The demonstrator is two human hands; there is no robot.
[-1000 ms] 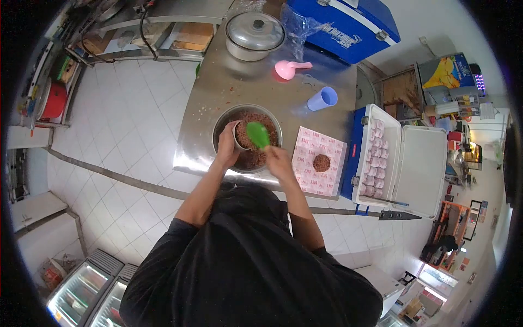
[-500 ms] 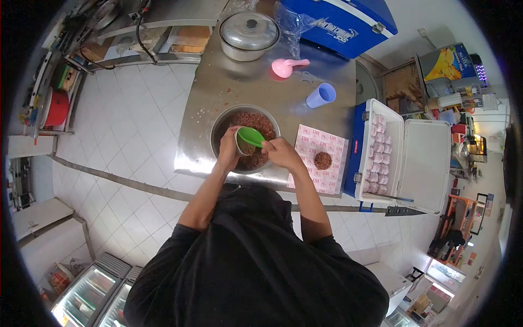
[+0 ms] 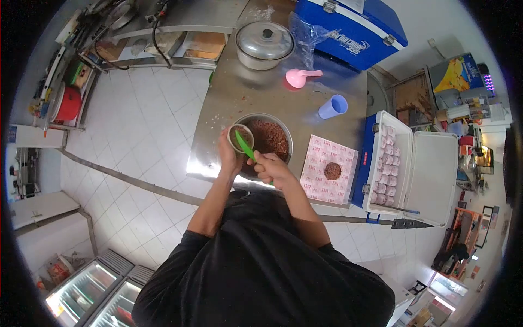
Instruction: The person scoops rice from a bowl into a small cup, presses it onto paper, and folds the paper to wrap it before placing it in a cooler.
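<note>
My left hand (image 3: 229, 155) is wrapped round a small round cup (image 3: 231, 145) with reddish-brown rice in it. My right hand (image 3: 272, 169) is closed on the handle of a green rice scoop (image 3: 244, 145), whose blade lies on edge across the cup's mouth. Both hands are over the near left part of a metal pot (image 3: 291, 137) that holds more reddish-brown rice (image 3: 274, 136). To the right, a round portion of rice (image 3: 332, 171) sits on pink printed wrapping paper (image 3: 318, 150).
On the steel table (image 3: 218, 106) stand a blue plastic cup (image 3: 333, 107), a pink ladle (image 3: 297, 78) and a lidded pot (image 3: 264, 46). An open cooler (image 3: 362, 163) with several wrapped packets (image 3: 388, 163) adjoins the right side. A blue cooler (image 3: 354, 35) is at the back.
The cup has risen and shifted left of the rice, its mouth now facing up. The green scoop has turned from lying broad over the cup to edge-on across it.
</note>
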